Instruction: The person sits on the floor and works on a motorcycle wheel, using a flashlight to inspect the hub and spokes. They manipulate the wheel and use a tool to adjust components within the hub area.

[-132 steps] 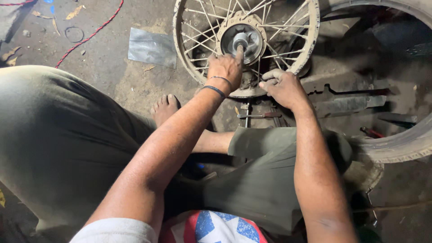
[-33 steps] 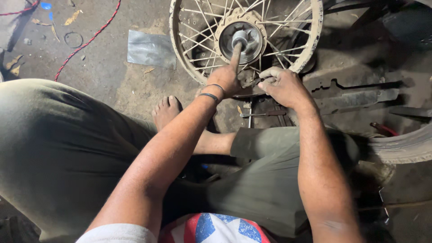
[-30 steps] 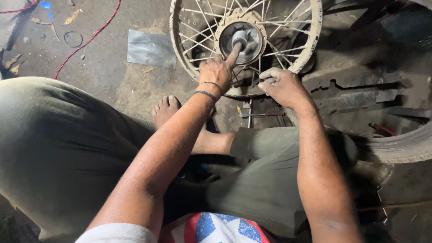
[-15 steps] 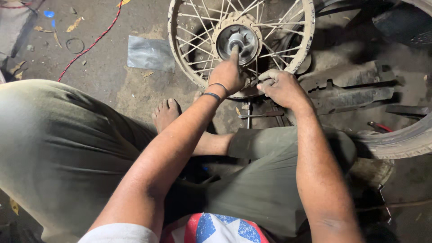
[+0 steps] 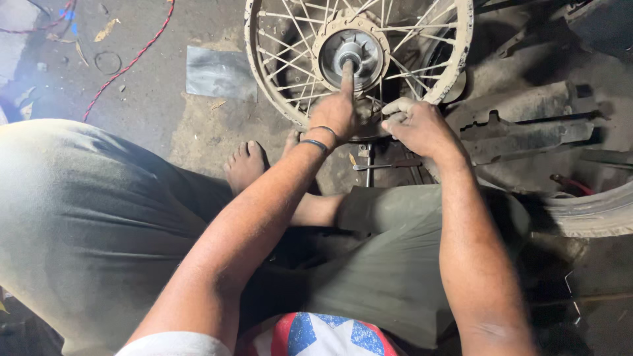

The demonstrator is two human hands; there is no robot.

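The spoked wheel (image 5: 359, 62) lies flat on the concrete floor (image 5: 132, 92) ahead of my knees. My left hand (image 5: 337, 112) stretches one finger onto the hub (image 5: 349, 54), the others curled in. My right hand (image 5: 419, 125) closes over the near rim. A tyre (image 5: 593, 211) lies beside it, to the right.

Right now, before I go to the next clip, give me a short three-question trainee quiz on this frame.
1. True or false: the left hand has a finger on the hub of the spoked wheel.
2. Where does the right hand rest? A) on the tyre B) at the wheel's lower rim C) on the knee
3. Fill in: a red ___ lies on the floor at upper left.

Key: 1 true; 2 B; 3 wire.
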